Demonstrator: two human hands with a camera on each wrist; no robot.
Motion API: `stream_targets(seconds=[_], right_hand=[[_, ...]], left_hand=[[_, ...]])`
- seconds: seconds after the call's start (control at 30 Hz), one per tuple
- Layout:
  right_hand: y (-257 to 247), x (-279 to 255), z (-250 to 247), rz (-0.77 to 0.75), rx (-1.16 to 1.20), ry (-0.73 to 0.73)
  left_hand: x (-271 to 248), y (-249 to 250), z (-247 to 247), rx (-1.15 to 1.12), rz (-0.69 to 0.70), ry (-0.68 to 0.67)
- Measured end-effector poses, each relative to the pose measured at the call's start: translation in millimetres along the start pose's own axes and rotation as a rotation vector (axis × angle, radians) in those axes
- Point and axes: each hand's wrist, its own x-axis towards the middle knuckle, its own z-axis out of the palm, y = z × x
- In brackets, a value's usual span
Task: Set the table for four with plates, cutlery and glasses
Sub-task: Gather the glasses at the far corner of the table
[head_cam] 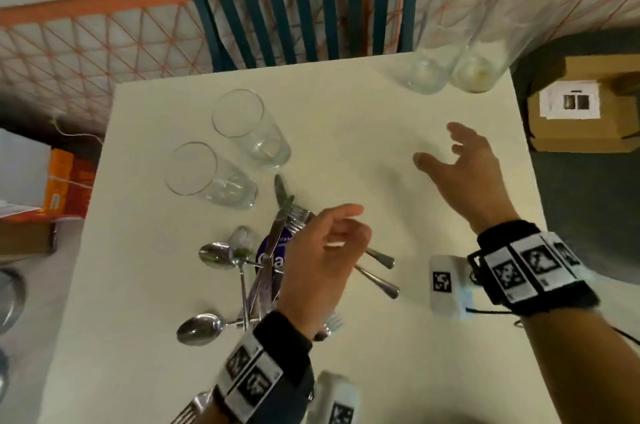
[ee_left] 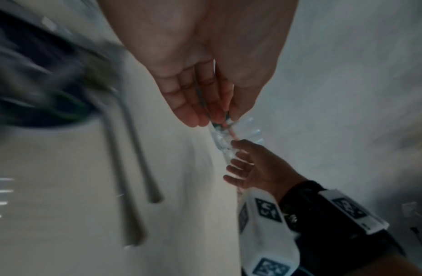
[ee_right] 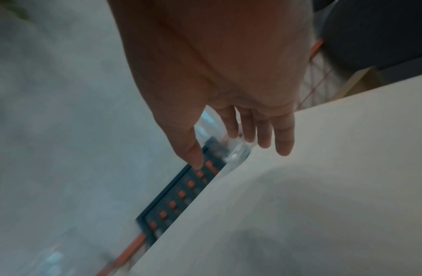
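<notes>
A home dining spot: a white worktop (head_cam: 346,319) stood before a slatted chair (head_cam: 298,4), a cardboard box (head_cam: 581,104) nearby.

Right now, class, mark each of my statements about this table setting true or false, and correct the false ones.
1. Four glasses stand on the table. True: two at the left, two at the far right corner.
2. The right hand grips a glass. False: it is open, holding nothing.
3. The cutlery lies in a heap. True.
4. The left hand holds a spoon. False: it holds nothing.
5. Plates are laid out. False: none is in place.
</notes>
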Motion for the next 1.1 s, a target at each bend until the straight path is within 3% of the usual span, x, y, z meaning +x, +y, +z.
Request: stream_targets(seconds=[0.1,0.23,0.4,0.53,0.63,0.83,1.0,1.1], right_hand=[[-33,-29,38,-0.117,0.005,-0.159],[-74,-35,89,-0.228,-0.004,-0.272],[-108,-26,141,-0.298,-0.015,-0.334],[-123,-19,168,-0.330,-0.009,-0.334],[-131,-16,179,-0.333,0.001,-0.302],[-129,-26,168,-0.324,0.103,-0.193],[-113,-42,108,-0.389,0.258,-0.043],[-101,-47,60,-0.386,0.313,0.019]], left_hand=[[-37,-24,-58,0.030,-0.116,0.209],[-30,-45,-128,0.014,-0.195,0.442],[23,-45,-158,0.002,-0.136,0.454],[54,-40,-150,0.111,0.019,0.408],[67,-40,-146,0.066,0.042,0.434],[69,-39,-151,0.054,0.050,0.421],[56,0,-137,0.062,0.263,0.417],[58,34,-108,0.057,0.331,0.296]])
